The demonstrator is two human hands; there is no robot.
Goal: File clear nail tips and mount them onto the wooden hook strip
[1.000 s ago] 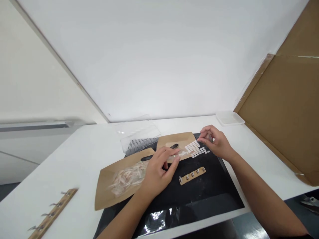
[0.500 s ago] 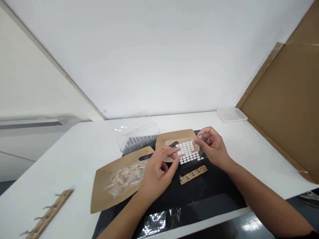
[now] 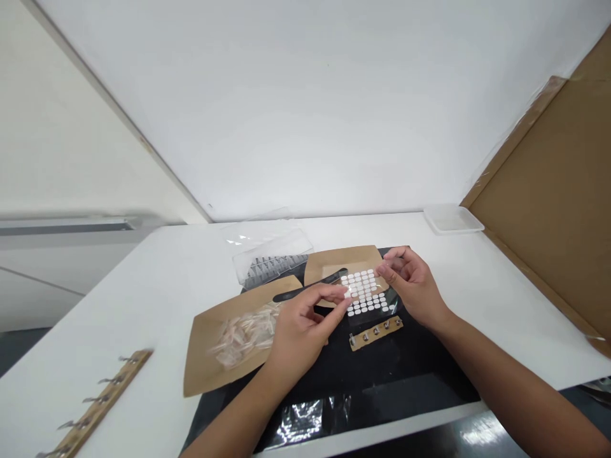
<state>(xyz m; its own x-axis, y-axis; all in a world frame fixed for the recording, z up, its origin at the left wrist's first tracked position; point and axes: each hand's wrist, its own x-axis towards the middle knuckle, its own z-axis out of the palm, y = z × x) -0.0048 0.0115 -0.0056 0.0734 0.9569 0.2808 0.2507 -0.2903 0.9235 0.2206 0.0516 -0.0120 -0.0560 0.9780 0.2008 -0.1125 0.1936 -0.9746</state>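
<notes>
A clear sheet with rows of white oval stickers (image 3: 365, 302) lies in front of my hands on the black mat (image 3: 382, 381). At its left edge my left hand (image 3: 305, 324) has thumb and index finger nearly together. Thumb and fingertips of my right hand (image 3: 413, 280) are pinched at the sheet's upper right corner. Something clear and faint seems to span the space between both hands; I cannot make out its kind. Just below the sheet is a short brown strip (image 3: 376, 333) with a row of small metal parts.
Small clear bags (image 3: 245, 337) fill a brown paper tray (image 3: 200, 356) on the left. Another brown tray (image 3: 344, 254) stands behind the stickers. A clear case with grey parts (image 3: 274, 267), a wooden strip with metal clips (image 3: 102, 401), a plastic tub (image 3: 451, 219) and cardboard (image 3: 548, 191) surround them.
My left fingertips have come closer together at the sticker sheet. The right fingers have closed in near its corner, and the thin pale piece seen there before no longer shows. The view has shifted slightly.
</notes>
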